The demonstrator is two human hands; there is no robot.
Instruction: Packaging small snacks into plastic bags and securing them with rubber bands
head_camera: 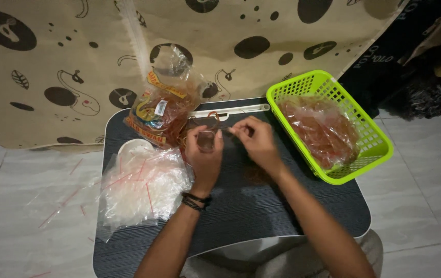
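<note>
My left hand is raised over the middle of the worktop, fingers curled shut on a small clear plastic packet — glassy, see-through, with something reddish-brown showing through it, too small to make out. My right hand sits just beside it, fingertips pinched together on something thin at the packet's side; whether it is a rubber band or the packet's edge I cannot tell. A dark braided bracelet circles my left wrist.

Beyond my left fingers lies an open clear bag of rubber bands, red-brown and tangled, with a yellow and red printed label, its crumpled mouth standing up. A few loose bands spill out close to my left hand. To the left of my left forearm is a heap of clear plastic bags with thin red strips — it hangs over the worktop's edge.

To the right of my right hand a lime-green plastic basket rests on the worktop's far corner, holding filled clear packets of the same reddish-brown stuff.
</note>
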